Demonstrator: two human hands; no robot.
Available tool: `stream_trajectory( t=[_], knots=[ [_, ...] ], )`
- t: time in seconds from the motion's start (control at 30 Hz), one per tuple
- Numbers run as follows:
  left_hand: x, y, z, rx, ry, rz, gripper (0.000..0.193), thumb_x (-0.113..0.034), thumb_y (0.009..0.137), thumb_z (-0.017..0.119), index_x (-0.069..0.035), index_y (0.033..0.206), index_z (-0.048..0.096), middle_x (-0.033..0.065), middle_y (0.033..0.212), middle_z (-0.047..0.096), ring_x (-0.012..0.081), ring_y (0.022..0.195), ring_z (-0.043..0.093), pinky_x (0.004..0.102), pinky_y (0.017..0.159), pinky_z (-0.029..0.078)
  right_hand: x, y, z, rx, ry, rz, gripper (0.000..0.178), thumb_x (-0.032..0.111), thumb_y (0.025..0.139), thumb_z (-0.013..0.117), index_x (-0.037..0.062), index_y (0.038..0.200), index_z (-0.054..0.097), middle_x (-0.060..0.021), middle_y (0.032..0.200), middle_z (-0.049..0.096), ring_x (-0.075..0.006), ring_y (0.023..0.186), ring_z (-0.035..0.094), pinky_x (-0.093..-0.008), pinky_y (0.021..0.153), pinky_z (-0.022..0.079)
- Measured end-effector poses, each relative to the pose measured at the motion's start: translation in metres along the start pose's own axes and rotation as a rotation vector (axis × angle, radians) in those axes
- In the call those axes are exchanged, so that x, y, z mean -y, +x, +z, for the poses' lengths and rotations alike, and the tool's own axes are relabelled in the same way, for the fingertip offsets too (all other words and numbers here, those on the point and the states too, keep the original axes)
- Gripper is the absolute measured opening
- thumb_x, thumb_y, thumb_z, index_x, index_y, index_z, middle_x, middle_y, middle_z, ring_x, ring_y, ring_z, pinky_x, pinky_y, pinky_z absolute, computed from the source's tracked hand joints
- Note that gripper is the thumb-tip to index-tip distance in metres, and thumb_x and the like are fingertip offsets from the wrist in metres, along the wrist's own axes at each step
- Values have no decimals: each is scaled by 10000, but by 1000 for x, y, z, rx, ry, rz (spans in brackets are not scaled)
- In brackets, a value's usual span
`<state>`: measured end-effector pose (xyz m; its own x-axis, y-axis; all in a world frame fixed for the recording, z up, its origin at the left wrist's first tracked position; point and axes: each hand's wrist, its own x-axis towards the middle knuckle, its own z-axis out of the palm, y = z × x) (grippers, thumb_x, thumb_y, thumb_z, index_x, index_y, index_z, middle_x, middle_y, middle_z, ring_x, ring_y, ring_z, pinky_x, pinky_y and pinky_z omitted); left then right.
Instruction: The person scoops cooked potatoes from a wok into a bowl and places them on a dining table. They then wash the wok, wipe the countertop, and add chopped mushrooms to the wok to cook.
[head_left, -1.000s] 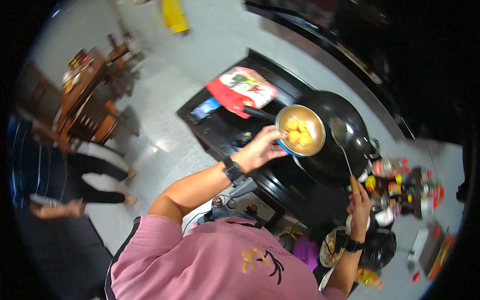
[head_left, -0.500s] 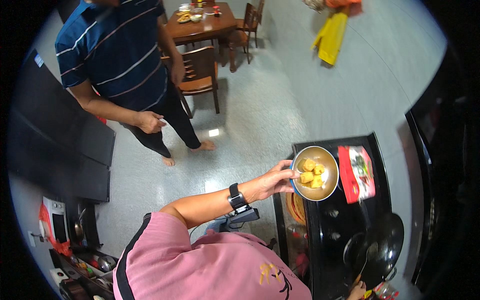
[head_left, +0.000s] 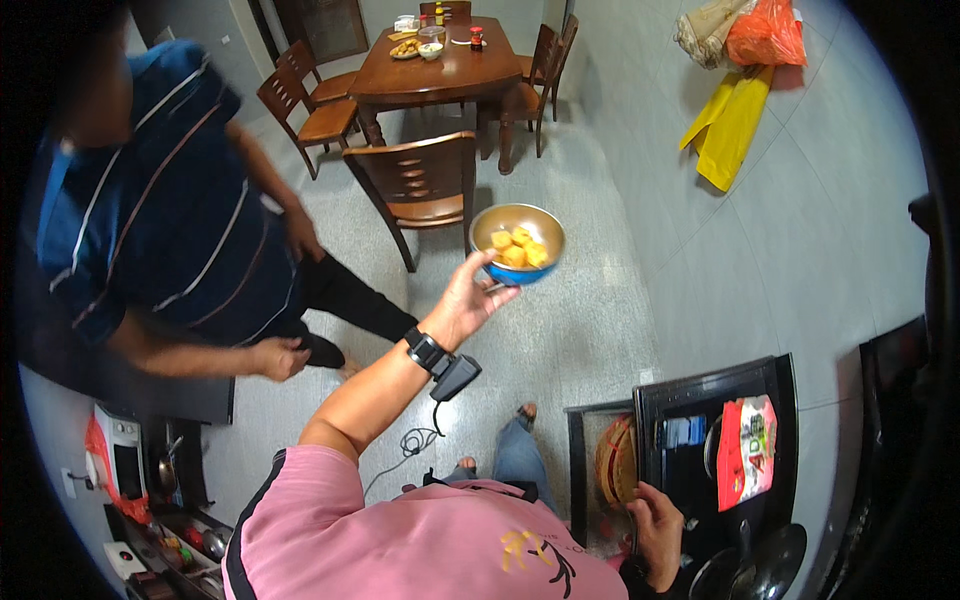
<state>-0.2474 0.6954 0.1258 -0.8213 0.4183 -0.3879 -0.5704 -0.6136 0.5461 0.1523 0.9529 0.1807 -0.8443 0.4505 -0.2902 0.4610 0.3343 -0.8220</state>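
Observation:
My left hand [head_left: 470, 300] grips the rim and side of a metal bowl [head_left: 518, 273], blue outside and gold-toned inside. Several yellow chunks [head_left: 515, 250] lie in it; their exact kind I cannot make out. The bowl is held out over the floor at arm's length. Lower right, my right hand [head_left: 657, 528] hangs loosely by the front edge of the black stove counter [head_left: 655, 400]. Its fingers are slightly bent and apart, and nothing shows in them. A dark wok [head_left: 775, 562] sits on the stove to its right, beside a red and white packet [head_left: 747, 452].
Ahead is a wooden table [head_left: 440, 75] with dishes and bottles, ringed by chairs; one chair [head_left: 415, 180] stands just beyond the bowl. At left stands a person in a striped shirt [head_left: 170, 200]. Bags [head_left: 765, 40] hang on the right wall. A cable [head_left: 415, 440] trails down by my left wrist.
My view and body have turned toward the table. The bowl has moved from over the stove to over the floor. My right hand has let go of the wooden-handled spatula and left the wok.

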Motion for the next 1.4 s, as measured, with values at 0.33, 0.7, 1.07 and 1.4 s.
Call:
stream_trajectory(
  t=[0.33,0.7,1.07,1.4],
  knots=[
    [-146,193,68,-185,-189,183,641,-233,823,741,-18,1306,378,245,1369,395,389,1253,485,492,1032,498,89,276,39,255,51,-268,314,118,915,620,-15,1199,630,-168,1041,702,-223,917,678,-313,798,516],
    [-232,457,91,-129,-497,298,693,-85,823,629,-52,1397,242,237,1456,313,427,1331,398,597,1132,317,213,555,41,502,-49,-353,310,111,938,602,-5,1224,618,-144,1072,694,-177,914,669,-293,796,519],
    [-346,731,5,-572,-414,476,470,-143,817,583,-49,1265,477,151,1263,528,332,1129,528,561,968,400,176,855,50,279,-30,65,372,206,943,595,-27,1232,605,-112,973,690,-196,828,689,-313,700,535],
    [-407,864,-98,-781,-430,460,479,-141,827,588,-86,1284,456,137,1409,399,301,1218,464,537,998,462,166,1085,80,415,-49,442,363,234,975,569,-19,1235,573,-137,987,686,-233,797,707,-351,641,581]
  ],
)
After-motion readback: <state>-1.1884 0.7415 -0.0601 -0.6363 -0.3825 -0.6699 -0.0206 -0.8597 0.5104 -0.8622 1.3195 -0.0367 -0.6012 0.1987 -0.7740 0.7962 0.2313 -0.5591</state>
